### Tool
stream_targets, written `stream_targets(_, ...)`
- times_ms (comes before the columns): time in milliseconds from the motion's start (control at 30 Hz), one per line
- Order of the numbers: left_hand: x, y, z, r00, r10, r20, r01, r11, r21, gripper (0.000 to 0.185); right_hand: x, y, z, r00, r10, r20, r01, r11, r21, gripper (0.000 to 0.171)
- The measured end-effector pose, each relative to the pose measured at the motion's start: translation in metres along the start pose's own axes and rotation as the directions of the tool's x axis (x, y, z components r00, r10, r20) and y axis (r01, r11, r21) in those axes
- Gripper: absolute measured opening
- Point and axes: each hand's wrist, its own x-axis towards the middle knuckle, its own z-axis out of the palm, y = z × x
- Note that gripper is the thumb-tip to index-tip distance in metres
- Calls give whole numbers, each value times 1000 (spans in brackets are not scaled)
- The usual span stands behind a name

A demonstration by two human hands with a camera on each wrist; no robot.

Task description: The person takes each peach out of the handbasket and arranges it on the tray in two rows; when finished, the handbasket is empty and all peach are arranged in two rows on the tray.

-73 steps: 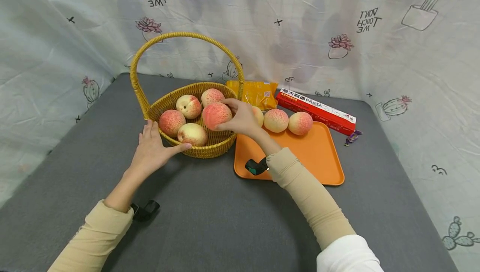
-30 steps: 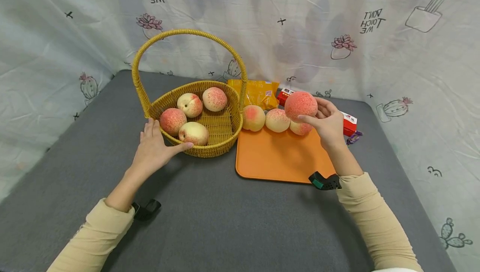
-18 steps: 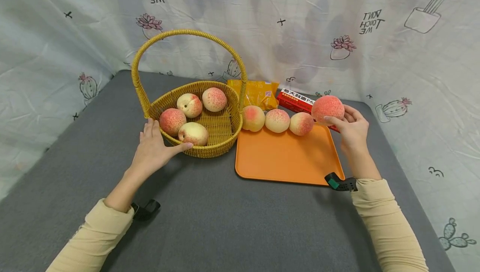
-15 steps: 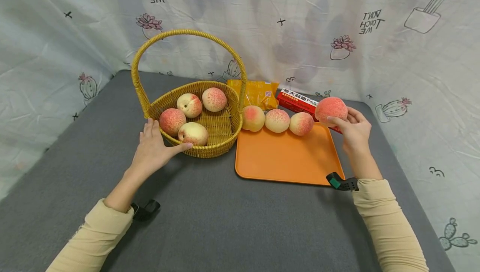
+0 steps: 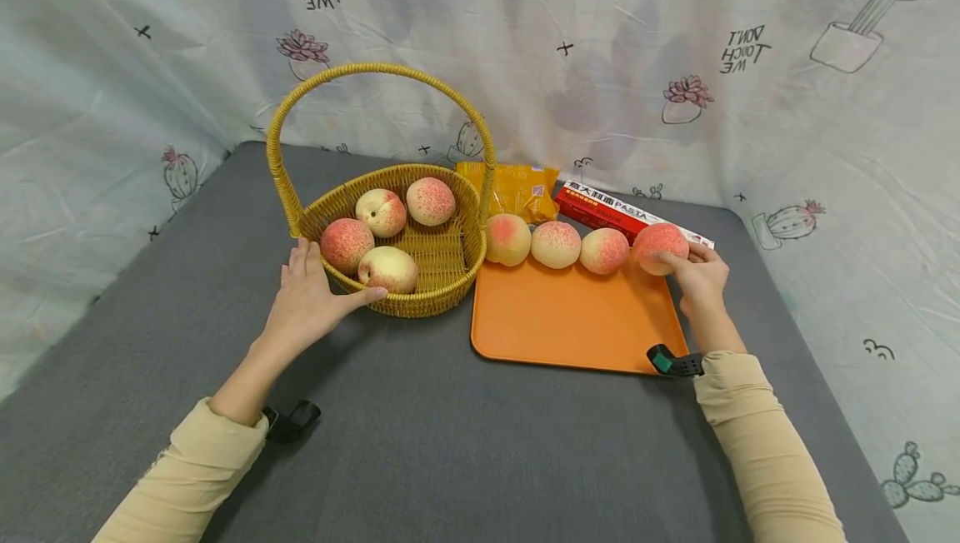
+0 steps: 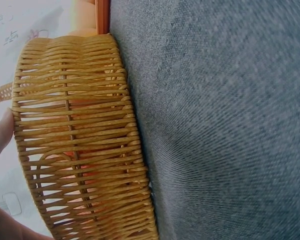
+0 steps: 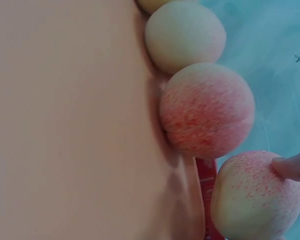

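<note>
1. The oval yellow wicker basket (image 5: 431,305) is touched by the spread left hand (image 5: 303,300).
2. By the flat orange tray (image 5: 573,318), far right corner, the round pink peach (image 5: 654,246) is now lowered, pinched by the right hand (image 5: 702,281); placing seems nearly done.

I see a way in across the front of the tray (image 5: 573,318), but peaches (image 5: 556,245) line its back, the box (image 5: 604,211) behind; the basket (image 5: 427,304) has room at its right, the handle (image 5: 375,68) arching over.
</note>
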Motion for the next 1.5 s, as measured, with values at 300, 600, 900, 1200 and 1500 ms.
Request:
stream_targets(300,1,1,1,1000,-5,0,5,1000,2,124,5,11,5,999,-36,-20,35,999,-30,38)
stream_targets(600,0,2,1,1000,-9,-1,9,1000,5,123,9,13,9,999,-41,-25,37,991,-131,54)
stream_targets(900,0,2,0,1000,1,0,-1,1000,8,124,8,20,7,992,-122,38,128,950,-284,64)
stream_targets(1200,0,1,-1,1000,-2,1,2,1000,12,124,4,10,-7,948,-179,261,285,843,-456,72)
stream_targets(1500,2,0,0,1000,3,0,-3,1000,12,123,8,13,-7,921,-216,323,362,780,-511,75)
